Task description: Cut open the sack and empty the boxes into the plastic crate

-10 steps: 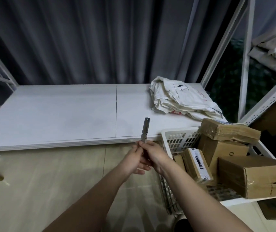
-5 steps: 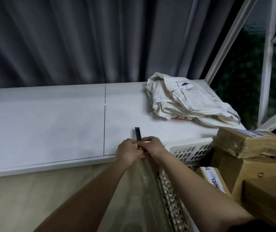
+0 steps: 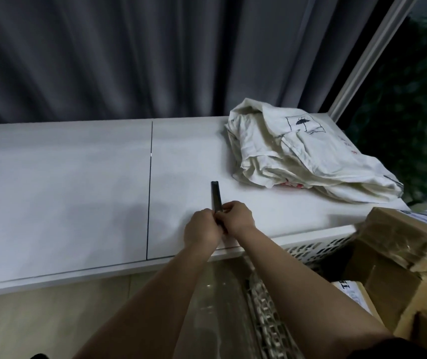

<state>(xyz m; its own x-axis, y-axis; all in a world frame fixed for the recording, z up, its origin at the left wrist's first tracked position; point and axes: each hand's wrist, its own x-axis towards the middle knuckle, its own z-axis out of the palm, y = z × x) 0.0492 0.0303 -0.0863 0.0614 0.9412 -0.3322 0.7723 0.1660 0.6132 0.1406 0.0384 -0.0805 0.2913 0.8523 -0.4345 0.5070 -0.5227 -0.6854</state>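
Grey curtain (image 3: 103,55) in heavy folds fills the back of the view. Below it lies the white worktop (image 3: 62,193), made of two panels with a dark seam between them, its front edge above a pale floor (image 3: 38,322). On the worktop's far right corner the off-white sack (image 3: 303,154) lies crumpled and flat, printed with a small umbrella mark. At the right edge, brown cardboard boxes (image 3: 399,257) wrapped in clear tape are stacked in the white plastic crate (image 3: 310,248), whose perforated wall runs just under the worktop's front edge and down beside the person's right forearm. White metal shelf posts (image 3: 362,60) rise diagonally at the upper right.

Both bare arms reach forward over the worktop's front edge, and the hands meet there. The left hand (image 3: 202,229) and right hand (image 3: 237,218) have their fingers curled around the lower end of a slim dark utility knife (image 3: 216,193), pinching it between them. Its upper end sticks out beyond the knuckles, pointing away toward the curtain, over the worktop and well apart from the sack.
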